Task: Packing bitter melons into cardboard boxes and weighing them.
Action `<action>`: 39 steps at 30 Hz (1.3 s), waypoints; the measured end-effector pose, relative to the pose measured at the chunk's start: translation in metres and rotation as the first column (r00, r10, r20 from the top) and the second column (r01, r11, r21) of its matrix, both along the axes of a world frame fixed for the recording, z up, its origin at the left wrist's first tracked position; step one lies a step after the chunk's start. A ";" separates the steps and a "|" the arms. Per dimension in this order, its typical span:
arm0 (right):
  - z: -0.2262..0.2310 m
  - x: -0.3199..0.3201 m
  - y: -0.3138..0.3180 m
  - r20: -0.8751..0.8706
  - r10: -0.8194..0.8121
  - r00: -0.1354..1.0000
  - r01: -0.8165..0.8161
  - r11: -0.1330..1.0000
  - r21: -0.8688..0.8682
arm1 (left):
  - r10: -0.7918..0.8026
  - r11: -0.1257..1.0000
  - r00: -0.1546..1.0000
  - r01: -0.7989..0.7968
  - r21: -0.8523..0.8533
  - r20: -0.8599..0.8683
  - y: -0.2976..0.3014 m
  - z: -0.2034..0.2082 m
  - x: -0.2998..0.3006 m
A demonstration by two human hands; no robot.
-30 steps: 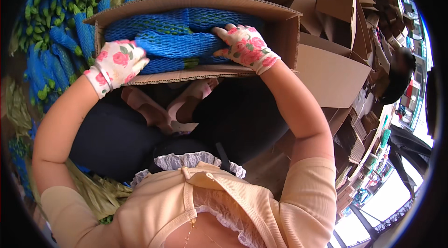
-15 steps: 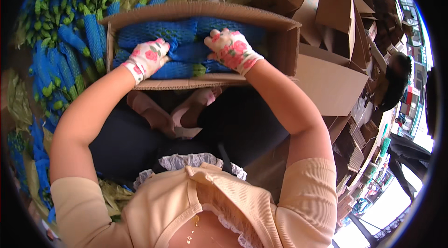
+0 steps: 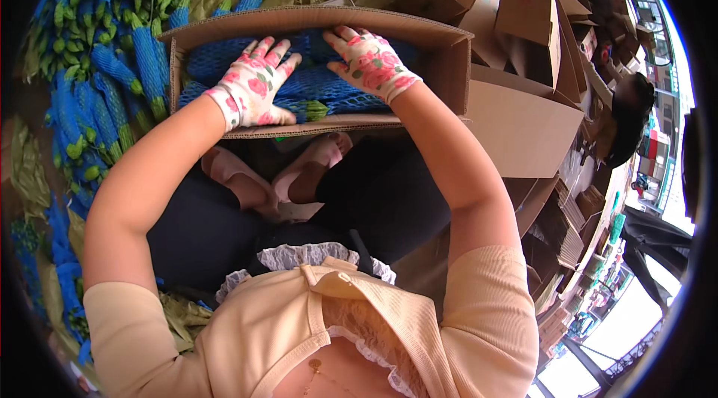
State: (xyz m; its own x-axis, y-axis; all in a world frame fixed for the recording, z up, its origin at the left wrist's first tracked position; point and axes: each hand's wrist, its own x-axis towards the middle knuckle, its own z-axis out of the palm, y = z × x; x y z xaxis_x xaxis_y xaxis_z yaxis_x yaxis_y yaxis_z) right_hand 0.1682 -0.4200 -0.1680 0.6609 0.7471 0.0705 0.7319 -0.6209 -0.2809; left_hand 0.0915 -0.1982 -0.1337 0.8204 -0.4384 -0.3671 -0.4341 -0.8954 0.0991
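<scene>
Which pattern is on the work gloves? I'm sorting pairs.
White with pink roses and green leaves, on both the left hand and right hand; head view.

Seen from above, a seated person in a peach top leans over an open cardboard box resting in front of their knees. Both hands wear white gloves printed with pink flowers. The left hand lies flat, fingers spread, on blue foam-net sleeves packed inside the box, near its front wall. The right hand presses flat on the same blue layer, closer to the box's far side. To the left, a heap of green produce in blue net sleeves covers the floor. To the right stand stacked empty cardboard boxes. Pink shoes show below the box.
</scene>
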 end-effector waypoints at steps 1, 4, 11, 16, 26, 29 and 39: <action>-0.003 0.002 0.002 0.025 0.024 0.999 -0.024 1.000 -0.006 | -0.005 1.000 1.000 0.005 0.003 -0.007 -0.001 -0.004 -0.003; -0.004 -0.004 0.012 -0.027 -0.027 0.999 0.024 0.994 -0.102 | 0.001 1.000 1.000 -0.002 -0.010 -0.031 -0.004 -0.005 0.003; -0.014 -0.005 0.020 -0.046 -0.141 0.989 0.130 0.974 -0.187 | 0.074 0.997 0.984 -0.079 -0.026 -0.161 -0.006 -0.010 0.028; 0.029 -0.022 -0.020 -0.246 -0.128 0.961 0.172 0.971 0.168 | 0.065 0.967 0.993 -0.037 -0.253 0.102 0.036 -0.012 -0.003; 0.006 -0.003 -0.151 -0.697 -0.420 0.582 0.471 0.872 -0.132 | 0.438 0.789 0.833 -0.536 -0.300 -0.337 0.125 0.006 -0.056; 0.026 -0.011 -0.127 -0.719 -0.521 0.460 0.408 0.843 -0.350 | 0.265 0.867 0.862 -0.409 -0.285 -0.432 0.118 0.026 -0.069; 0.046 0.008 -0.100 -0.560 -0.454 0.694 0.191 0.865 -0.464 | 0.358 0.874 0.918 -0.394 -0.285 -0.172 0.118 0.001 -0.030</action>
State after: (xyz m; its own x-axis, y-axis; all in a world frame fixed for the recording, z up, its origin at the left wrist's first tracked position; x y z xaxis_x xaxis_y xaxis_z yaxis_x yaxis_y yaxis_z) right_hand 0.1763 -0.5201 -0.1223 0.6503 0.3616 -0.6681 0.1938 -0.9293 -0.3144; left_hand 0.0618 -0.0806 -0.1326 0.9079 -0.2103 -0.3626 -0.0408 -0.9052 0.4230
